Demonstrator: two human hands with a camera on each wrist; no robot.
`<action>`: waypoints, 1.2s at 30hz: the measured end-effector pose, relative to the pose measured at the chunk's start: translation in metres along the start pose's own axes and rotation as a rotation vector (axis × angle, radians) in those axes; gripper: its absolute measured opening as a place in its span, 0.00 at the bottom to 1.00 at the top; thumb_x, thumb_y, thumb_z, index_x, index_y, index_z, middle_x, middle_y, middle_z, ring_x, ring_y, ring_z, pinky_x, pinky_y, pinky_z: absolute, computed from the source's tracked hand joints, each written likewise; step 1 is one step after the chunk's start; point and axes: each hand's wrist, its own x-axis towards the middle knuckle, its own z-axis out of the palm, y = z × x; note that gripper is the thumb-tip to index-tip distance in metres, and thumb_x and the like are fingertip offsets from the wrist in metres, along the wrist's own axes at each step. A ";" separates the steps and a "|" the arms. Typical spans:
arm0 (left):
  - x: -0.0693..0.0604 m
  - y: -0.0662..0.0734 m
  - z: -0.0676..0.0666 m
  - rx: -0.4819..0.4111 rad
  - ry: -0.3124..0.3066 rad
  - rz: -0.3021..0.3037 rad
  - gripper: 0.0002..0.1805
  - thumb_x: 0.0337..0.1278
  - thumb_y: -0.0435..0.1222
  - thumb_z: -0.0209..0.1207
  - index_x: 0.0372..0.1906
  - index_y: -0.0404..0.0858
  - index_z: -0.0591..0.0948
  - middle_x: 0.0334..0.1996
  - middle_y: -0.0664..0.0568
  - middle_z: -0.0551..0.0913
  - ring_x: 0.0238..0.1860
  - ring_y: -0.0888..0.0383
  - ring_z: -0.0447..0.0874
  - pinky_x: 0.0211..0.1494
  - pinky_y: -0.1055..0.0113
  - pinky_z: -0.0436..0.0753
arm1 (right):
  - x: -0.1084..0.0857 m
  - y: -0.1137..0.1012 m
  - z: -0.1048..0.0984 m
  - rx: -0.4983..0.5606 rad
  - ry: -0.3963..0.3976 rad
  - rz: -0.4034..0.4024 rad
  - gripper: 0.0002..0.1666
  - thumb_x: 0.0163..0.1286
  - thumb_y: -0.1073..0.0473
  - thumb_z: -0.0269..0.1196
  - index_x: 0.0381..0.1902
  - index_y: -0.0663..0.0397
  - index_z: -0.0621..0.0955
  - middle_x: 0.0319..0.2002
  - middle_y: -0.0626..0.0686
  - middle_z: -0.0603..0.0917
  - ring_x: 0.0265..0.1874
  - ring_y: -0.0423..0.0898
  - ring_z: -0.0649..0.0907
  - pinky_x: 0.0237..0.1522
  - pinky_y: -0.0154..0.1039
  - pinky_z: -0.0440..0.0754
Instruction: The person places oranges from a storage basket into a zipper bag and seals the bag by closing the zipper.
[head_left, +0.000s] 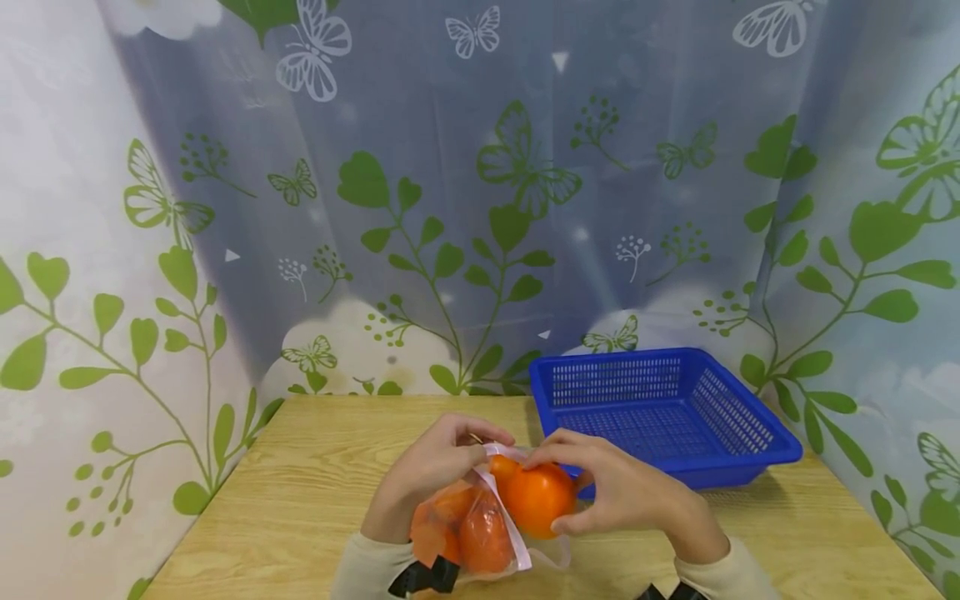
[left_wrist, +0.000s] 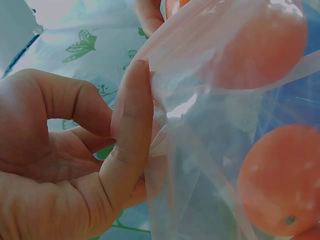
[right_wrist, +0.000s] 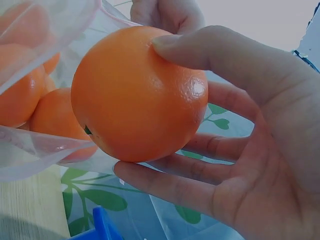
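My right hand (head_left: 618, 483) holds a shiny orange (head_left: 542, 502) at the mouth of a clear plastic bag (left_wrist: 200, 155) with a pale pink rim. In the right wrist view the thumb lies over the top of this orange (right_wrist: 140, 95) and the fingers spread along its side and underneath. My left hand (head_left: 431, 471) pinches the bag's rim between thumb and finger, as the left wrist view shows. Several more oranges (head_left: 485, 537) sit inside the bag, seen through the film. The bag's lower part is cut off at the bottom of the head view.
Behind my right hand stands a blue perforated plastic basket (head_left: 615, 382) with nothing visible in it. Both rest on a light wooden table (head_left: 300, 500). A curtain (head_left: 420, 125) printed with butterflies and green leaves hangs along the back and sides.
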 end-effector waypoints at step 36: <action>0.001 -0.002 0.000 -0.001 -0.002 0.010 0.18 0.68 0.28 0.52 0.57 0.25 0.83 0.49 0.32 0.87 0.26 0.61 0.83 0.34 0.69 0.90 | 0.012 0.004 0.024 -0.287 0.024 -0.131 0.34 0.51 0.57 0.77 0.59 0.41 0.83 0.69 0.56 0.79 0.64 0.57 0.81 0.58 0.40 0.87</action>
